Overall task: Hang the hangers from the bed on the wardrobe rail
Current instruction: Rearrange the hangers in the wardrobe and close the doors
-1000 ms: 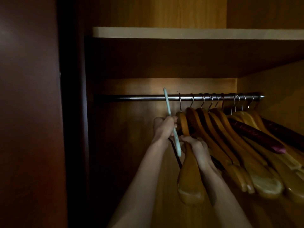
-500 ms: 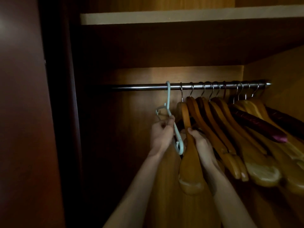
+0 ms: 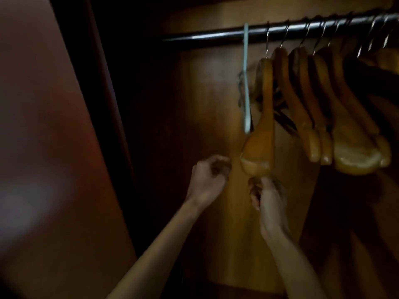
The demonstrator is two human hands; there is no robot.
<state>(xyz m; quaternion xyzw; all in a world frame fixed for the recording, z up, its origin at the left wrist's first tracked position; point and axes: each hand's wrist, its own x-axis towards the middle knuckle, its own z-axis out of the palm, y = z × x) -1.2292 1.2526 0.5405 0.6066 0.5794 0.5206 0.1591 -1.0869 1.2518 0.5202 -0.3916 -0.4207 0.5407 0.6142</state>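
A thin light-blue plastic hanger point(image 3: 246, 83) hangs by its hook on the metal wardrobe rail point(image 3: 216, 36), left of a row of wooden hangers. The nearest wooden hanger point(image 3: 262, 126) hangs right beside it. My left hand point(image 3: 207, 176) is below and left of both, fingers loosely curled and holding nothing. My right hand point(image 3: 268, 200) sits just under the wooden hanger's lower end, fingers loosely curled and empty; whether it touches the wood is unclear. The picture is dark and blurred.
Several more wooden hangers point(image 3: 306, 108) fill the rail to the right. The reddish-brown wardrobe door point(image 3: 54, 147) stands open on the left. The wardrobe's wooden back panel point(image 3: 205, 93) lies behind the hangers.
My left hand has let go of the blue hanger, which now hangs alone on the rail. Both hands have dropped away below the hangers. The camera has tilted down and left.
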